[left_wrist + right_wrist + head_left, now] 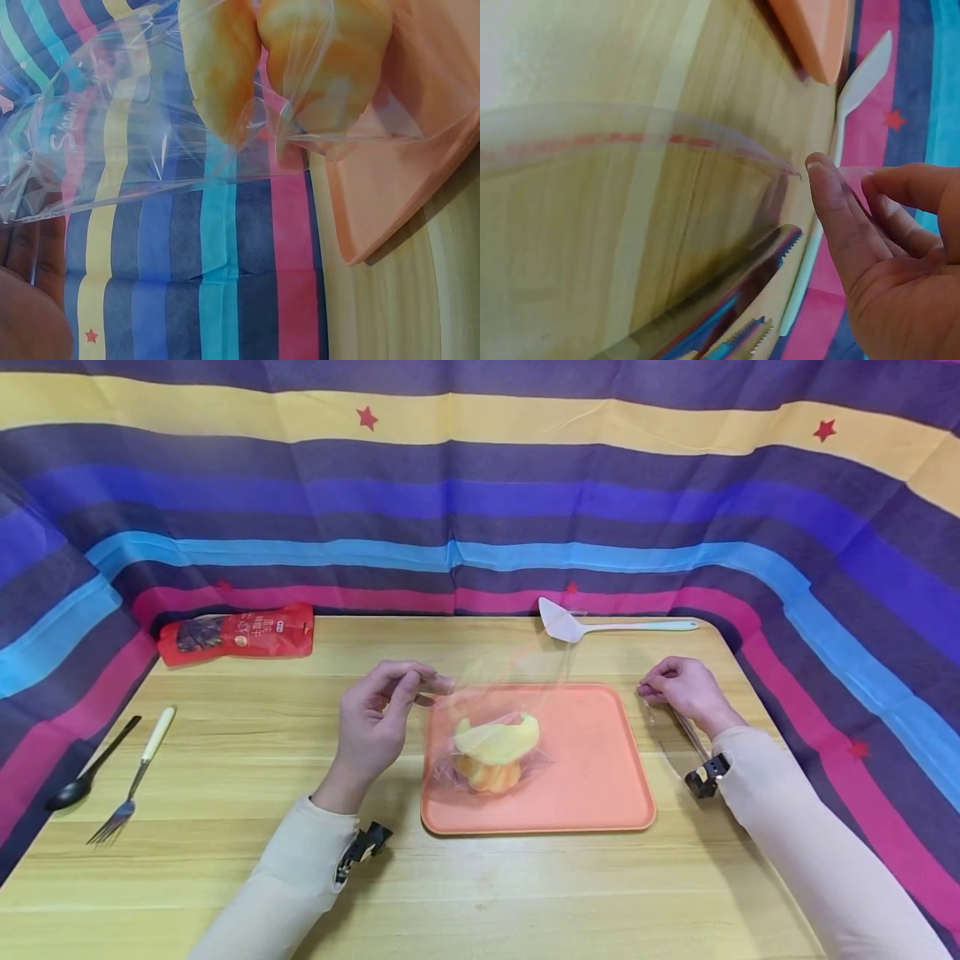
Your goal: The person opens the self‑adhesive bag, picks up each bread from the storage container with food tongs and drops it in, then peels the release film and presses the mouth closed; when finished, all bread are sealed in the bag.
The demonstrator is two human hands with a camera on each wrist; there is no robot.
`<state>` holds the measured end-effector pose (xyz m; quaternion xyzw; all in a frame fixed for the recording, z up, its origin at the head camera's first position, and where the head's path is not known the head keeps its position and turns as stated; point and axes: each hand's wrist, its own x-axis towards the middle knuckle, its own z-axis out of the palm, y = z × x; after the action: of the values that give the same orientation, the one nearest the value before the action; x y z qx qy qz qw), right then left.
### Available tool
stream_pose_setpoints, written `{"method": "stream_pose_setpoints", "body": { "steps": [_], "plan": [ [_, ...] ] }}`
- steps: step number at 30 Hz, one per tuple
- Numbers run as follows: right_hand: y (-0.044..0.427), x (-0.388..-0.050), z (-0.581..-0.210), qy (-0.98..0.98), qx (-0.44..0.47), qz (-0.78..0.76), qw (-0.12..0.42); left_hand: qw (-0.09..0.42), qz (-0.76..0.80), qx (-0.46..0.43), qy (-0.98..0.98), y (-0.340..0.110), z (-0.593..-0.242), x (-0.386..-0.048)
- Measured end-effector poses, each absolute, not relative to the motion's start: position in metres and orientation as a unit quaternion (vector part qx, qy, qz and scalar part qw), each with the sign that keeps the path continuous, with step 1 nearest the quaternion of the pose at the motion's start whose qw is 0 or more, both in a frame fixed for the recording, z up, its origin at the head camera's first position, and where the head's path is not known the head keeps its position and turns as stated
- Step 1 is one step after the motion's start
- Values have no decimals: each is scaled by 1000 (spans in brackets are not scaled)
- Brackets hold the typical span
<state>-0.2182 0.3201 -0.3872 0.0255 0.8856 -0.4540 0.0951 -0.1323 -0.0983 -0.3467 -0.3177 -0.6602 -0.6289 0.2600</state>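
Observation:
A clear plastic bag [487,681] with bread rolls [495,745] in its bottom is over the left part of an orange tray [592,777]. My left hand [375,714] pinches the bag's upper edge; in the left wrist view two golden rolls [326,64] show through the film. Right of the tray, my right hand [686,689] pinches the end of a thin clear plastic strip [652,135] with a red line along it. Below that hand lie metal tongs [735,300] with toothed tips.
At the table's back lie a red food pouch [236,635] on the left and a pale spatula [566,622] on the right. A black spoon [82,785] and a fork [135,781] with a cream handle lie at left. Striped cloth [450,485] hangs around the table.

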Motion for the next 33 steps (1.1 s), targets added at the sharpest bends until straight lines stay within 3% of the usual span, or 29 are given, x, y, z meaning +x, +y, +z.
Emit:
{"method": "stream_pose_setpoints", "body": {
  "steps": [19,26,33],
  "plan": [
    [318,-229,-377,950,-72,-281,114,257,-626,-318,-664,-97,-345,-133],
    [307,-221,-364,946,-100,-305,35,258,-625,-312,-667,-98,-345,-132],
    [262,-191,-334,892,-141,-426,-56,256,-638,-316,-655,-98,-347,-133]
  ]
}}
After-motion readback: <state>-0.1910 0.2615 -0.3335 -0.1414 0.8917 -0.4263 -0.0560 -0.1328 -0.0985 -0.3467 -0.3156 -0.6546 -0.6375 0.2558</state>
